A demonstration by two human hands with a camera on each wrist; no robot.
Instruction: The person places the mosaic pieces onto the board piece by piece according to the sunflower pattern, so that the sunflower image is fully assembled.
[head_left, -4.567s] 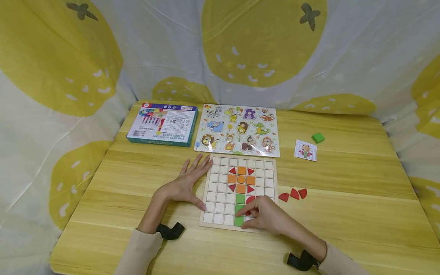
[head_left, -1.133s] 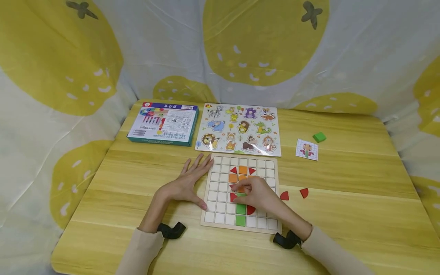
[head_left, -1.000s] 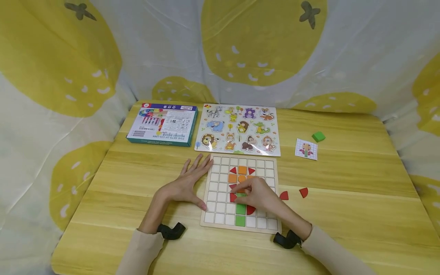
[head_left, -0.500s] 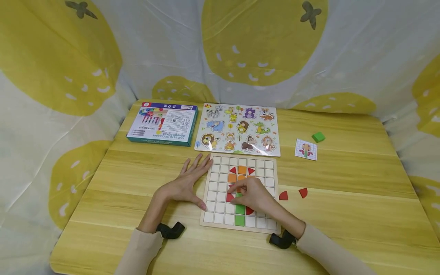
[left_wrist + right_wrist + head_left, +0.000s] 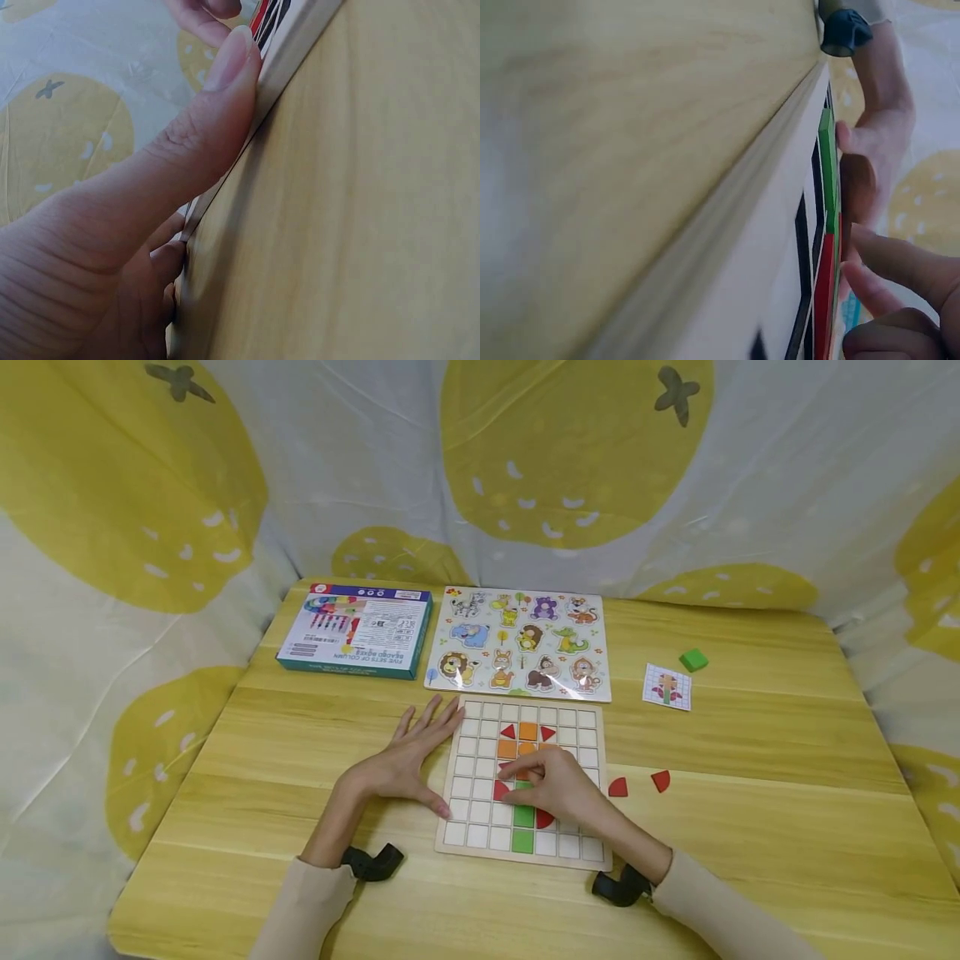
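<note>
A wooden grid board [image 5: 472, 812] lies flat on the table. My left hand [image 5: 405, 768] spreads along its left side, with the fingertips and the thumb [image 5: 187, 142] against the edge. My right hand [image 5: 558, 781] reaches over the board and pinches a red quarter-circle tile [image 5: 501, 791] between thumb and index finger, left of the green column. Orange tiles [image 5: 528, 732] and red triangles [image 5: 509, 732] form a flower above green squares [image 5: 523, 841]. Another red quarter-circle [image 5: 545, 819] shows right of the green column; my right hand hides the tiles near it.
Two red quarter-circles [image 5: 618, 787] lie right of the board. A printed pattern card [image 5: 667, 687] and a green block [image 5: 693, 660] are farther back. Behind the board are an animal puzzle [image 5: 517, 643] and a flat box [image 5: 352, 631]. A fruit-patterned curtain [image 5: 360, 460] surrounds the table's far side.
My right hand has moved from the lower green squares up to the column left of them. One red quarter-circle has gone from the table onto the board, shifting slightly left. My left hand stays put.
</note>
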